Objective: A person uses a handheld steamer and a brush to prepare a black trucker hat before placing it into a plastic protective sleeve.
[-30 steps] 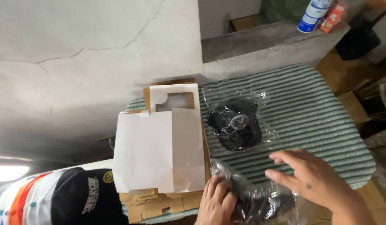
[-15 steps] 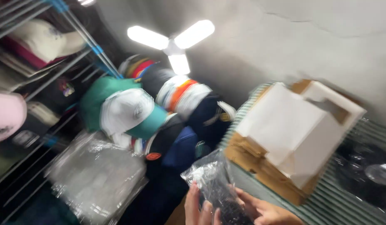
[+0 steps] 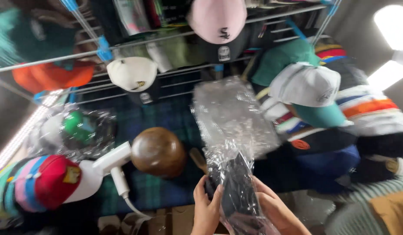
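Both my hands hold a dark cap in a clear plastic bag (image 3: pixel 236 187) at the bottom middle of the head view. My left hand (image 3: pixel 206 209) grips the bag's left side with fingers wrapped around it. My right hand (image 3: pixel 277 211) supports it from the right and below. The bag's loose upper part (image 3: pixel 229 113) stands up crinkled and see-through. Just left of the bag sits a round brown wooden head form (image 3: pixel 158 151).
A white handheld steamer (image 3: pixel 103 167) with its cord lies at the left, beside a red and striped cap (image 3: pixel 38 185). Another bagged cap (image 3: pixel 77 130) lies further left. A wire rack (image 3: pixel 175 69) holds several caps. A stack of caps (image 3: pixel 332 109) rises at the right.
The view has swung left from the striped table and white box to the rack of caps. My hands have lifted the bagged cap and brought it along.
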